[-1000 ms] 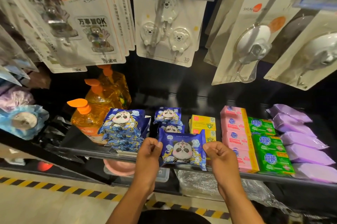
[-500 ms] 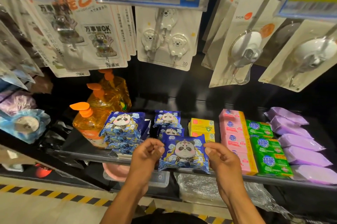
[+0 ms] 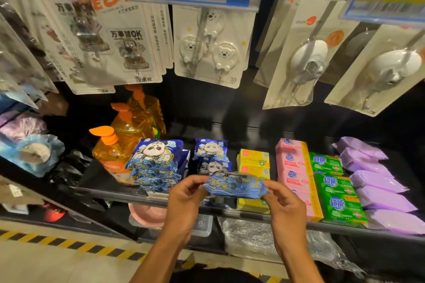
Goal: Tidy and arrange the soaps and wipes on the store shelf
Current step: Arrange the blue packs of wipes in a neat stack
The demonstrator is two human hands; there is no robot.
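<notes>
Wipe pack (image 3: 234,185), one, pinched between left grip (image 3: 184,199) and right grip (image 3: 285,204), near three bottles (image 3: 115,153).

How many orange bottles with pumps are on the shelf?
3. They stand in a row at the left end of the shelf: the front bottle beside the panda wipes, the middle bottle behind it, the back bottle deepest. More may hide behind them.
</notes>
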